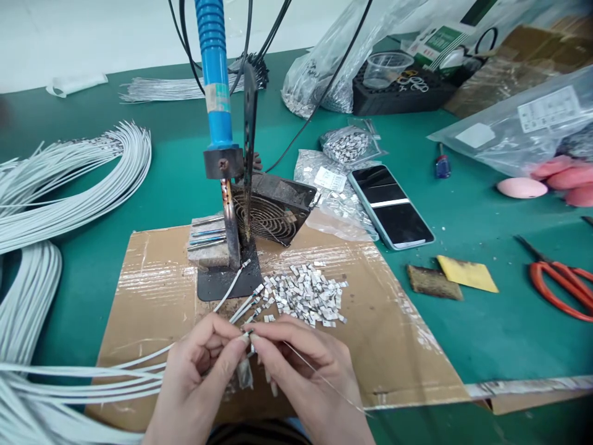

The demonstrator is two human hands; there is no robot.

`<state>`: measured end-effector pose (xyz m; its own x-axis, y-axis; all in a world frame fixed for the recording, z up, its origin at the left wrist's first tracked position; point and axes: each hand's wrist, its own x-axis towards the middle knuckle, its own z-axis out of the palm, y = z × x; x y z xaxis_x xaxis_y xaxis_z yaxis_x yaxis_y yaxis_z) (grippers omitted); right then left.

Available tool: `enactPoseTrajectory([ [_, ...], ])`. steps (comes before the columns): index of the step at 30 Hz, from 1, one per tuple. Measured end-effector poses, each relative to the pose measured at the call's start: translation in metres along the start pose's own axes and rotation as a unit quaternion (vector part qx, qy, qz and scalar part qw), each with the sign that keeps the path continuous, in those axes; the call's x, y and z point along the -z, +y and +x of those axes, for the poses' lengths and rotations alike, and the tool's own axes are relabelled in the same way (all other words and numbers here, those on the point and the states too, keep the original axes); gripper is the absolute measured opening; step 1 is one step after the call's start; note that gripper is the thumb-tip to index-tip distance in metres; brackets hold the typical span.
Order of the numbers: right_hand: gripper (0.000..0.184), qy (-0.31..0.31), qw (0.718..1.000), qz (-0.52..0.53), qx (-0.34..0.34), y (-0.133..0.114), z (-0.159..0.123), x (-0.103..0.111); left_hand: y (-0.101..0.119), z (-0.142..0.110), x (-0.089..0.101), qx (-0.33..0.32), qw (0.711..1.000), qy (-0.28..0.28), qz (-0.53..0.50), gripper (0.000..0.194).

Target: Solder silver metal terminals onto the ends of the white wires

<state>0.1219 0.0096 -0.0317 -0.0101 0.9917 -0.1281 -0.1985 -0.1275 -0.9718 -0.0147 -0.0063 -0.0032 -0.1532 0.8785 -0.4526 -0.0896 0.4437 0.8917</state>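
My left hand (204,364) is closed in a pinch on the end of a white cable (139,358). Fingertip to fingertip with it, my right hand (303,364) pinches at the same cable end. A thin silvery wire (319,374), apparently solder, passes through my right fingers and trails to the lower right. The tiny part between the fingertips is mostly hidden. Just beyond my hands lies a pile of small metal connectors (312,293). Several cable ends fitted with connectors rest beside it. A blue-handled soldering iron (214,80) stands tip down in a holder over a black metal base (208,287).
A cardboard sheet (393,358) lies under the work. Behind the iron leans a dirty fan (273,210). Coiled white cables (125,167) fill the left. To the right are a phone (393,207), a yellow sponge (467,274), red-handled scissors (551,290) and a small screwdriver (442,165).
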Motion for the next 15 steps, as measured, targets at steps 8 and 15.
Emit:
enactPoseTrajectory([
  [8, 0.014, 0.012, 0.998, 0.058, -0.03, 0.009, -0.003, -0.003, -0.004, -0.001, -0.003, -0.017, 0.998, 0.046, 0.027, 0.036],
  [15, 0.043, -0.035, 0.956, 0.162, -0.24, 0.002, -0.002, 0.003, -0.003, -0.002, -0.002, -0.017, 0.999, 0.035, 0.02, 0.034],
])
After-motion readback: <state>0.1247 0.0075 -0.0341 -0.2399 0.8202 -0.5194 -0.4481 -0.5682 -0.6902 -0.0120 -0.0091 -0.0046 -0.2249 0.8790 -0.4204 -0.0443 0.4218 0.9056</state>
